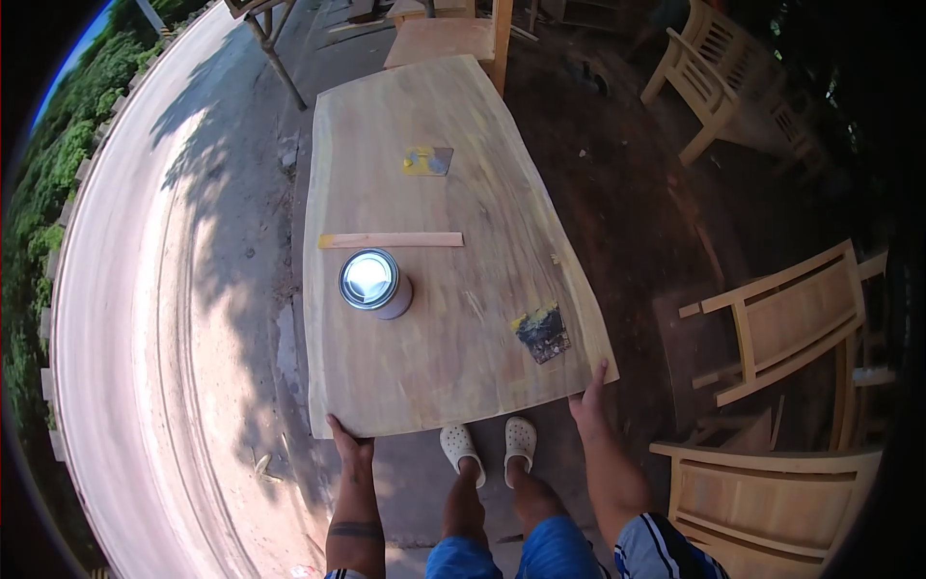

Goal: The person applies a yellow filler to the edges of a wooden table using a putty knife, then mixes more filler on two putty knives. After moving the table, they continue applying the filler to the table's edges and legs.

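Bracing a wooden table [434, 357] at its two near corners

The left hand [349, 442] pinched the near-left corner, its thumb laid over the top and its fingers out of sight under the edge. The right hand [588, 398] was curled round the near-right corner with one digit up along the rim; how its other fingers sat could not be told. Set so wide apart, the hands probably shared the load evenly and kept the broad top from twisting. The table stretched away from the person's clogs [521, 439], its far end close to a piece of wooden furniture [439, 43].

A metal can [393, 297] stood upright on the left part of the top, on its flat base, which likely made it the steadiest way to rest there. Its shiny lid [369, 277] was on, so the contents were hidden, and no label could be read; closed like that, it seemed less apt to spill. Just beyond it a thin wooden strip [395, 239] lay flat across the left side. A yellow-smeared piece [428, 161] lay farther off, and a dark, blotched square [542, 334] lay near the right edge; both were flat, so they would have been unlikely to roll.
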